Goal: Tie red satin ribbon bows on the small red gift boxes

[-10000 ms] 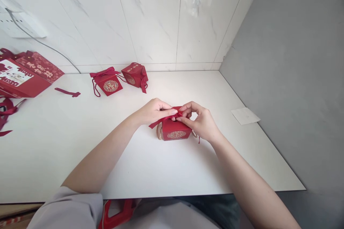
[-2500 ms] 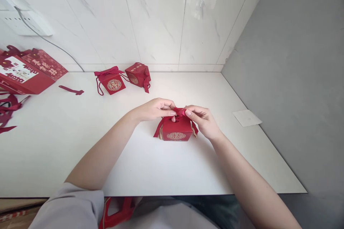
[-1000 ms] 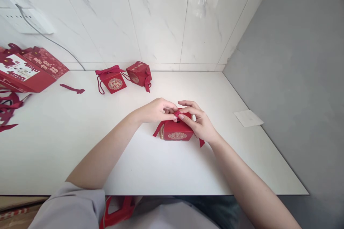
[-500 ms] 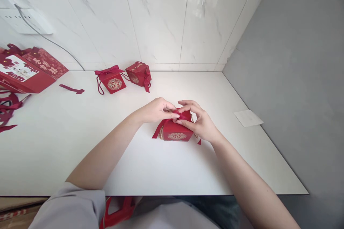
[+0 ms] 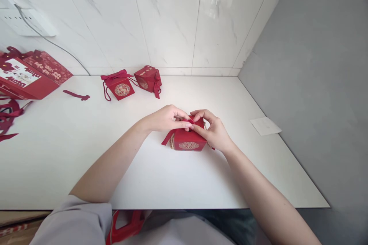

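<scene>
A small red gift box [image 5: 188, 140] with a gold round emblem on its front stands on the white table [image 5: 57, 153]. A dark red ribbon [image 5: 167, 138] runs over its top, and one end hangs down its left side. My left hand [image 5: 165, 118] pinches the ribbon on top of the box from the left. My right hand [image 5: 211, 130] pinches the same ribbon from the right, fingers curled over the lid. The fingertips of both hands meet above the box's middle.
Two tied red gift boxes [image 5: 118, 86] [image 5: 148, 80] stand at the back near the marble wall. Larger red boxes [image 5: 27, 74] and loose ribbons [image 5: 8, 118] lie far left. A ribbon scrap [image 5: 77, 95] and a white paper [image 5: 265, 125] rest on the table. A grey wall bounds the right.
Both hands have kept working the ribbon on top of the box. The ribbon's right end, hanging below the box a second ago, is drawn up; the left end hangs shorter.
</scene>
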Demonstrator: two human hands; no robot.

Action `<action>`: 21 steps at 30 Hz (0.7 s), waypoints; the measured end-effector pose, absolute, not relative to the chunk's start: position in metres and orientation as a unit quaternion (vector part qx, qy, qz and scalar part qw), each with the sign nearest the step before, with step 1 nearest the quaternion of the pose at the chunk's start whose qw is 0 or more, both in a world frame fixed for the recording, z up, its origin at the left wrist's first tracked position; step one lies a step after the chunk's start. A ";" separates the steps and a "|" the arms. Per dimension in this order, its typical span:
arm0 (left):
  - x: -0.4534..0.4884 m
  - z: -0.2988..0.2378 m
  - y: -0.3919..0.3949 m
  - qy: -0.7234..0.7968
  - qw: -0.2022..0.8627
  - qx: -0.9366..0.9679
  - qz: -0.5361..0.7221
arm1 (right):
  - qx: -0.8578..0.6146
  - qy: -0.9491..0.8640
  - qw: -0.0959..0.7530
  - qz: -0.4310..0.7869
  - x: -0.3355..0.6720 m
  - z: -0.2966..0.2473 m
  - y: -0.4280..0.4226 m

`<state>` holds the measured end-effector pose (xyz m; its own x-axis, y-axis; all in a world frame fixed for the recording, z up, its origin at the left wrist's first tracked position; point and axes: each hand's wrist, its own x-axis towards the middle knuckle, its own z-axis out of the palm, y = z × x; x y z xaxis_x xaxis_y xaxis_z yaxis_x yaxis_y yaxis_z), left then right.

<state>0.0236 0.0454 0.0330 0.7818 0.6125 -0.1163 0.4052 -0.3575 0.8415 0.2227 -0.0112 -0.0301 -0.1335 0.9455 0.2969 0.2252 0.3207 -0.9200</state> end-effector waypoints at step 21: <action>0.019 0.033 0.051 0.306 0.524 0.789 0.092 | -0.347 -0.776 0.464 0.248 0.233 -0.032 -0.011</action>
